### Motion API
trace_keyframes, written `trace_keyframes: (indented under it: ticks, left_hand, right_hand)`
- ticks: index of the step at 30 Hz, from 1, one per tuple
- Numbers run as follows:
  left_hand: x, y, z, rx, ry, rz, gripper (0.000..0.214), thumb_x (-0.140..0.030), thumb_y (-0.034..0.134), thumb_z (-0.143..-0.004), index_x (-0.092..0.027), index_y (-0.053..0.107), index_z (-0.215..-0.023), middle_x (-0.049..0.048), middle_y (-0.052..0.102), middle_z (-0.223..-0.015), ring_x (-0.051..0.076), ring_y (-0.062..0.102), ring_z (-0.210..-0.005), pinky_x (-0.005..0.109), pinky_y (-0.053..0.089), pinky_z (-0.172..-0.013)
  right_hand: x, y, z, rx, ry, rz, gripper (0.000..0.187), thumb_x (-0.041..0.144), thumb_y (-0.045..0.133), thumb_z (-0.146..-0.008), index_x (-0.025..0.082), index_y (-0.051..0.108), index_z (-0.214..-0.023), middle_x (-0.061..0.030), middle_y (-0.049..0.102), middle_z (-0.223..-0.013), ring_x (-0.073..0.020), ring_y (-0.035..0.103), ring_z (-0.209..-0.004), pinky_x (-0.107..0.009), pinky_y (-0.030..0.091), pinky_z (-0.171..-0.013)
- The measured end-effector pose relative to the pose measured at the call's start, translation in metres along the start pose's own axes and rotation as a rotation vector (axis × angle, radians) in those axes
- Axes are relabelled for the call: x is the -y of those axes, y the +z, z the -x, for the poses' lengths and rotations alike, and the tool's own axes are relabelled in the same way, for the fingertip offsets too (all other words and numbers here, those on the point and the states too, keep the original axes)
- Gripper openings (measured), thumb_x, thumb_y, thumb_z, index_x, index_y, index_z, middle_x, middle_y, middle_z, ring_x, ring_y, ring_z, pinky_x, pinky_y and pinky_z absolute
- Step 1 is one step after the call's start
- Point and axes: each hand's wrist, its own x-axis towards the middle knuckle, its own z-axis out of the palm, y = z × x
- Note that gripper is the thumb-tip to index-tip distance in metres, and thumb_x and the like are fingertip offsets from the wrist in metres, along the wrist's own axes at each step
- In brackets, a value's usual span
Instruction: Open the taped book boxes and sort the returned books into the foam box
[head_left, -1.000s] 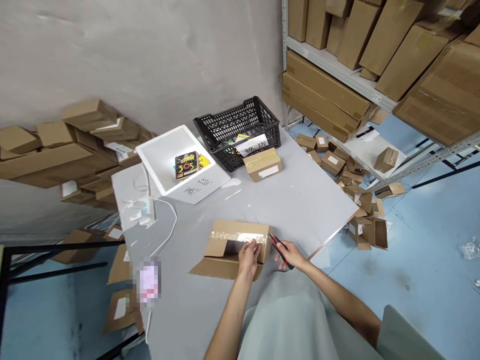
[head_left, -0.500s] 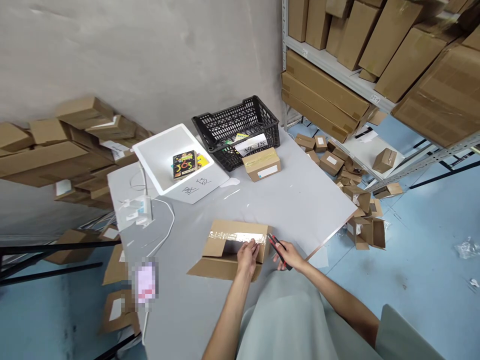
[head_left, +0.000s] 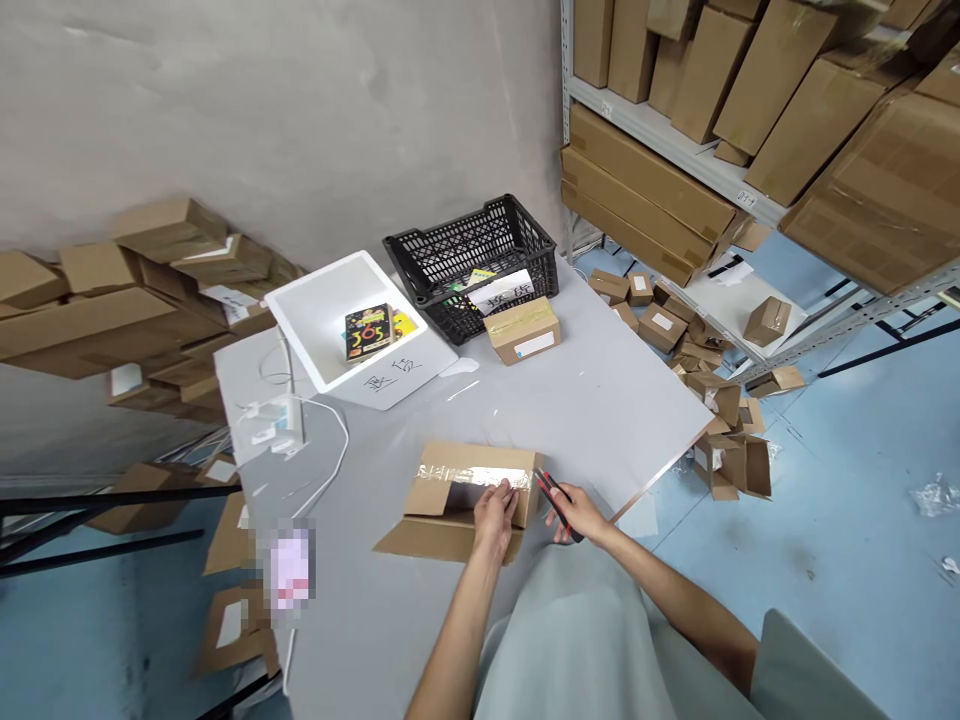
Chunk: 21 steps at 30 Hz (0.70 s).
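Note:
A cardboard box (head_left: 472, 458) lies on the table in front of me, with clear tape along its top and one long flap folded out toward me. My left hand (head_left: 495, 512) is closed on the box's near-right flap, its fingertips by the tape; part of the dark inside shows left of them. My right hand (head_left: 579, 515) is wrapped round a black and red utility knife (head_left: 559, 503), just right of the box. The knife's tip points at the box's right end; whether a blade is out is too small to tell.
Behind the box stand a white bin (head_left: 322, 300) holding a dark book (head_left: 367, 332), a black plastic crate (head_left: 480, 250) and a small taped carton (head_left: 523, 330). A white cable (head_left: 341, 455) and power strip (head_left: 281, 425) lie left. Cartons fill the shelf (head_left: 675, 125) at right.
Both hands, the knife and the box hold almost the same places. Only the camera view has shifted very slightly.

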Motion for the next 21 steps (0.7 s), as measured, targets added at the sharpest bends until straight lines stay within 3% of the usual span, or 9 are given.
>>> trace_keyframes:
  ticks: [9, 21]
  left_hand:
    - [0.0007, -0.0006, -0.0018, -0.008, -0.011, 0.011, 0.03, -0.004, 0.082, -0.087, -0.02, 0.058, -0.078, -0.0012, 0.07, -0.08, 0.01, 0.07, -0.074, 0.026, 0.062, -0.088]
    - [0.0056, -0.0024, -0.0051, 0.004, 0.016, 0.017, 0.031, -0.005, 0.086, -0.083, -0.02, 0.058, -0.077, -0.0011, 0.07, -0.081, 0.012, 0.07, -0.077, 0.029, 0.061, -0.091]
  right_hand:
    - [-0.0016, 0.0002, -0.0008, 0.005, -0.005, 0.008, 0.051, 0.062, 0.048, -0.112, 0.017, 0.058, -0.135, 0.002, 0.075, -0.079, -0.013, 0.069, -0.046, -0.021, 0.047, -0.042]
    - [-0.0039, -0.0015, -0.0025, 0.005, -0.007, 0.014, 0.059, 0.072, 0.052, -0.107, 0.019, 0.059, -0.133, 0.0019, 0.076, -0.079, -0.0138, 0.069, -0.047, -0.022, 0.047, -0.043]
